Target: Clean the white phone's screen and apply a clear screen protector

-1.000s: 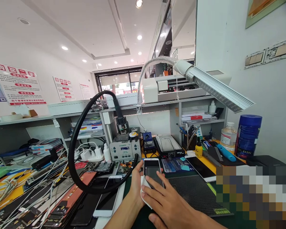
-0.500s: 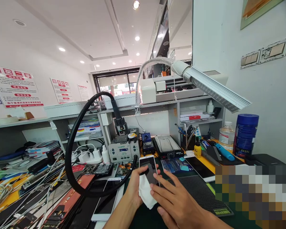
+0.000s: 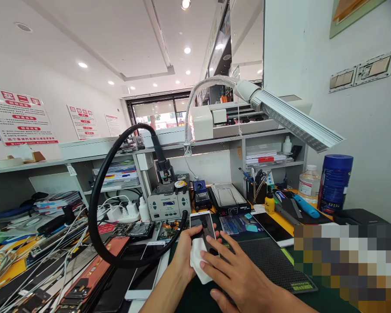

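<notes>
My left hand (image 3: 186, 248) wraps round a white-framed smartphone (image 3: 207, 230), its thumb over the left edge and fingertips showing at the right edge. The phone's dark screen faces me. A white cloth (image 3: 199, 258) covers the lower left part of the phone and hangs below it. My right hand (image 3: 236, 269) lies over the phone's lower end with its fingers stretched and spread. Its fingertips rest on the cloth and the screen.
A black hose (image 3: 96, 208) loops up at left from a rework station (image 3: 169, 204). A white phone (image 3: 146, 269) lies at left, another phone (image 3: 273, 228) at right beside a black mat (image 3: 270, 261). A lamp (image 3: 299, 119) hangs above. Circuit boards and cables crowd the left.
My right hand has shifted slightly left over the cloth and phone. The view has tilted a little. My left hand keeps its hold on the phone.
</notes>
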Motion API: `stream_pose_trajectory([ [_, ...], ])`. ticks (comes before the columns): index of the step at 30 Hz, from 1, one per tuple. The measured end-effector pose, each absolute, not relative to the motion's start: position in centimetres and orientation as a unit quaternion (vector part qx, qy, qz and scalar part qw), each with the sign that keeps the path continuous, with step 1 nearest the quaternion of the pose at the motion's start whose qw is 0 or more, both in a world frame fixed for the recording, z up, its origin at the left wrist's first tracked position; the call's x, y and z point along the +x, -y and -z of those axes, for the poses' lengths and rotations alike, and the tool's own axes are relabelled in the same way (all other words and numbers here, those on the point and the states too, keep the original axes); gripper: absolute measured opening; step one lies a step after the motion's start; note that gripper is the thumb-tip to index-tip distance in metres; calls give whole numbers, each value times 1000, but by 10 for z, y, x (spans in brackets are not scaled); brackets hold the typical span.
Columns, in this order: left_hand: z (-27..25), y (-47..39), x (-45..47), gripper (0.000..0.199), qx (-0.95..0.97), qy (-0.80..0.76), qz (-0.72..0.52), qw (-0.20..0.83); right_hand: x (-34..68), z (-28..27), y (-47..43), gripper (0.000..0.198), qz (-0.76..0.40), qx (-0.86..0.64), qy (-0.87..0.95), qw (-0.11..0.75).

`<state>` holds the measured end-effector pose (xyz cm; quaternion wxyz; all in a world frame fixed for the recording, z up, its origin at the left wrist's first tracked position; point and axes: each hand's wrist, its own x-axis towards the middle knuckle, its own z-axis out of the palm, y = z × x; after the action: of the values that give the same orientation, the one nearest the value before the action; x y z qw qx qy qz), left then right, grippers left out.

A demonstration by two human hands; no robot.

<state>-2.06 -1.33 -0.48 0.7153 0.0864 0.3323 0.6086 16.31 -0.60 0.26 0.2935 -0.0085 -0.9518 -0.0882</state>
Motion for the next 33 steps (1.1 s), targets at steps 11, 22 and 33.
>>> stream_pose_trajectory([
  [11,8,14,-25,34,102,-314,-628,705,162,1,4,30,110,-9,901,419],
  [22,4,14,-25,38,102,-308,-621,714,171,1,-5,39,72,-6,903,423],
  [33,1,19,-21,37,114,-321,-624,703,169,11,-4,40,24,-1,880,475],
])
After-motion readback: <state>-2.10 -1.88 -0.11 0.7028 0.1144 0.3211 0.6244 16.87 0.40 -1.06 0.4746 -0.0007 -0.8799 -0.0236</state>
